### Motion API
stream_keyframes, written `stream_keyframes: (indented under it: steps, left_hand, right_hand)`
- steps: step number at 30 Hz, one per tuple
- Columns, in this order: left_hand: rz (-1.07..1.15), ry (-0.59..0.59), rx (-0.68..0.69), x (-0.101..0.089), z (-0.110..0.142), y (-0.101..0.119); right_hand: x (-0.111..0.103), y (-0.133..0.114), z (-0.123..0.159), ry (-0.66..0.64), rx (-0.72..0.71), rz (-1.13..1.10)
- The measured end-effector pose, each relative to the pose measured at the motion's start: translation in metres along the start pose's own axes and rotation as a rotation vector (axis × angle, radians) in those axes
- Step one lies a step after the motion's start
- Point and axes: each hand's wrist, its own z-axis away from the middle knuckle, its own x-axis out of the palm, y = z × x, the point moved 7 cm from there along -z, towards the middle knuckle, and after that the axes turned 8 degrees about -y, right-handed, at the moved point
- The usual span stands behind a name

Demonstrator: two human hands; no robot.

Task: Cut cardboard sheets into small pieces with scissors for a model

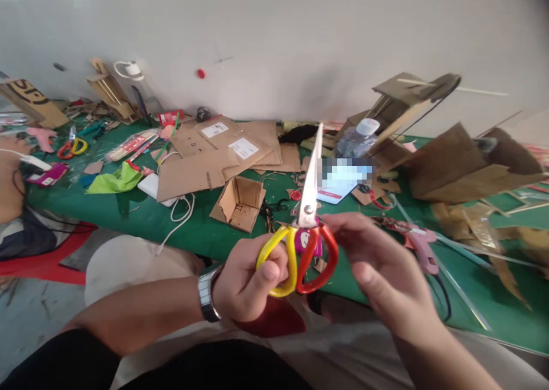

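My left hand (pixel 253 278), with a watch on its wrist, grips the yellow handle of a pair of scissors (pixel 309 210). The blades are closed together and point up and away from me. Beside the red handle is my right hand (pixel 381 267), its fingers apart and its fingertips close to the scissors; whether they touch is hard to tell. Behind the handles shows part of a purple item (pixel 306 242) with a white mark. A small open cardboard box (pixel 242 204) rests on the green table (pixel 189 235) beyond my left hand.
Flat cardboard pieces (pixel 201 170) lie at the back. A lit phone (pixel 341 181), a plastic bottle (pixel 358 138) and a pink glue gun (pixel 422 247) are to the right, near a larger cardboard box (pixel 467 167). Another person's arm (pixel 11 178) rests at far left, near other scissors (pixel 72 145).
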Motion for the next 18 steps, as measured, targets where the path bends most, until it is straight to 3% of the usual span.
stream_keyframes:
  steps: [3, 6, 7, 10, 12, 14, 18]
  left_hand:
    - [-0.146, -0.115, -0.050, 0.012, -0.022, 0.003]
    - [-0.421, -0.264, -0.019, 0.010, -0.029, 0.006]
    - [-0.541, -0.255, 0.040, 0.004, -0.026, 0.010]
    - [-0.910, -0.268, 0.107, -0.015, -0.004, 0.004]
    - [-1.126, -0.288, 0.030, -0.031, 0.013, -0.015]
    - [-1.281, -0.381, -0.062, -0.041, 0.030, -0.041]
    - [-1.419, -0.421, -0.207, -0.058, 0.044, -0.083]
  right_hand:
    - [0.022, 0.021, -0.007, -0.083, 0.146, -0.268]
    - [0.013, 0.037, 0.000, -0.085, 0.273, -0.342]
    - [0.002, 0.041, 0.002, -0.086, 0.301, -0.294]
    - [-0.041, 0.049, 0.003, -0.150, 0.324, 0.161]
    - [-0.068, 0.052, 0.005, -0.200, 0.295, 0.485]
    - [-0.091, 0.062, 0.011, -0.223, 0.339, 0.725]
    - [-0.108, 0.085, 0.027, -0.318, 0.453, 0.969]
